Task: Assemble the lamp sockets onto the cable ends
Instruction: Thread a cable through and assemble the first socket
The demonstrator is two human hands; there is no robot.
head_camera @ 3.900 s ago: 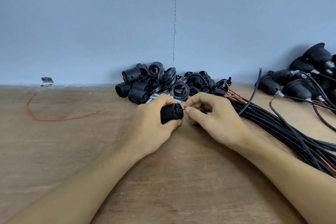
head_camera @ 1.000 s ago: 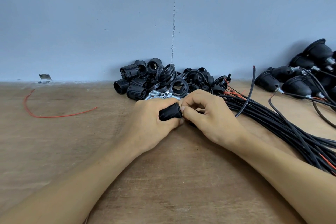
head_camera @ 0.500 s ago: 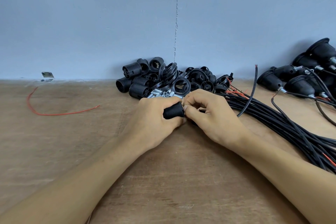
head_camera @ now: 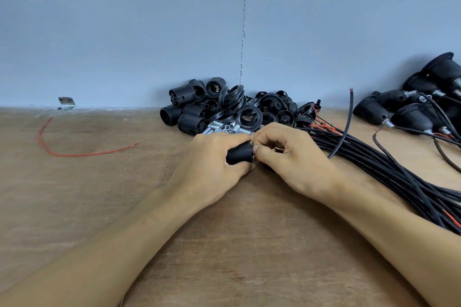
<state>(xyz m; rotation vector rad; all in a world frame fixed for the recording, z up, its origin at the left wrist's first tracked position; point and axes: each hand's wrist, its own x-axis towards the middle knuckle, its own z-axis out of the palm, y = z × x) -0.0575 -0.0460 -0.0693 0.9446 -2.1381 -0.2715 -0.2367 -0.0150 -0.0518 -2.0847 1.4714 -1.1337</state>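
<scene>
The ribbed socket (head_camera: 239, 156) at the centre is matt black, its wall lined with fine parallel ridges. At twelve o'clock from it, the heap of socket parts (head_camera: 189, 121) is black too, with shiny silver tubes (head_camera: 224, 129) along its near edge. The cable bundle (head_camera: 399, 177) running off to four o'clock is black, with red wire ends (head_camera: 326, 128) showing. At nine o'clock a loose wire (head_camera: 74, 155) is red. The table (head_camera: 249, 244) is brown with a streaky wood grain. The wall (head_camera: 124, 20) is plain grey-blue.
</scene>
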